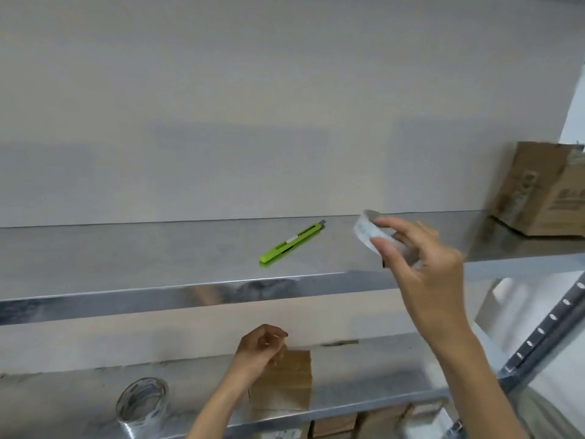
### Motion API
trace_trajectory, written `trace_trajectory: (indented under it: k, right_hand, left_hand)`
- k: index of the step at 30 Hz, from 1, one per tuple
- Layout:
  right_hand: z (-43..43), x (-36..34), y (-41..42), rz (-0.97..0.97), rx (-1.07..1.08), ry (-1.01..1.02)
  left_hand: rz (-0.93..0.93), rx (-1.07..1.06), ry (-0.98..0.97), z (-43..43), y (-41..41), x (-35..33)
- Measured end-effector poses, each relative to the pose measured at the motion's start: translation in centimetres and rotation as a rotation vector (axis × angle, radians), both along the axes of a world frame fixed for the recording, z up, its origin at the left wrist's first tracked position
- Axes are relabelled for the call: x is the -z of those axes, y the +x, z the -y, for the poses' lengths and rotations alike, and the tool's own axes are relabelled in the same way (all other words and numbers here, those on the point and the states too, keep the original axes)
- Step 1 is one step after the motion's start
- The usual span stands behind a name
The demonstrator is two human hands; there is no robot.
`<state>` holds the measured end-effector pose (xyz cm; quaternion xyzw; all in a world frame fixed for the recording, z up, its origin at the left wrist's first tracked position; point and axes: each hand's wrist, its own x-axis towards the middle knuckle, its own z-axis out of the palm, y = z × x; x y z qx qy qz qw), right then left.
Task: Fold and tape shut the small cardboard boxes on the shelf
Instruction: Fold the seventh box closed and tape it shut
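Right hand (424, 267) pinches a tape roll (372, 234) above the upper shelf (158, 248), while the left hand (258, 351), loosely curled and empty, steadies the small cardboard box (285, 388) for taping.

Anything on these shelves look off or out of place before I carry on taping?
One thing: the large cardboard box at the far right of the upper shelf sits tilted, leaning left rather than flat. The green cutter lies loose at an angle. The small box and tape roll look fine.
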<state>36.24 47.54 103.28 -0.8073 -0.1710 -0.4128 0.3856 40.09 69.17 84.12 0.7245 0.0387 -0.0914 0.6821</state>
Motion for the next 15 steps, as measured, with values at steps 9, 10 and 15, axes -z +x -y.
trace_trajectory:
  k: [9,10,15]
  right_hand:
    - [-0.8,3.4,6.7,0.047,0.092,-0.168]
    - [-0.8,3.3,7.0,0.045,0.099,-0.181]
    - [-1.0,3.1,6.1,0.1,0.178,-0.262]
  left_hand:
    - [0.158,-0.386,0.259,-0.4,-0.1,3.9]
    - [0.179,-0.405,0.272,-0.4,-0.2,4.1]
    - [0.243,-0.502,0.337,-0.9,0.3,4.8]
